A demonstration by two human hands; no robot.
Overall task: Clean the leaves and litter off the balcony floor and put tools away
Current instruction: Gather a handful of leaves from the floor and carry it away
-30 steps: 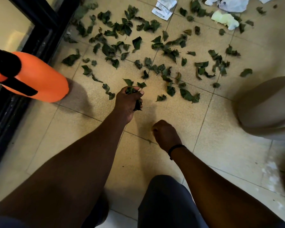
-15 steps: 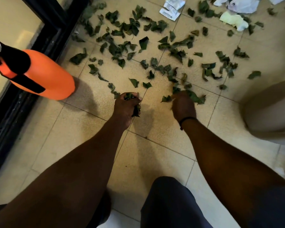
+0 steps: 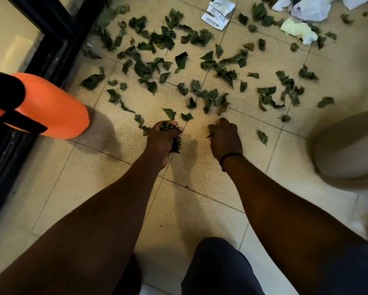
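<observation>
Several dark green leaves (image 3: 181,60) lie scattered over the beige tiled floor (image 3: 106,173) ahead of me. My left hand (image 3: 163,139) is closed in a fist around a bunch of leaves, with bits poking out above and below the fingers. My right hand (image 3: 224,138) is beside it, fingers curled around a few leaves just lifted from the floor. White paper litter (image 3: 218,12) and crumpled scraps (image 3: 300,30) lie at the far edge.
An orange spray bottle with a black top (image 3: 47,107) stands at the left beside a black door frame (image 3: 57,47). A large beige pot (image 3: 349,150) sits at the right. My dark-clothed knee (image 3: 221,267) is at the bottom.
My right hand reached forward to the leaves near the tile joint, closed on some and pulled back toward the left hand. The left hand stayed in place with its bunch.
</observation>
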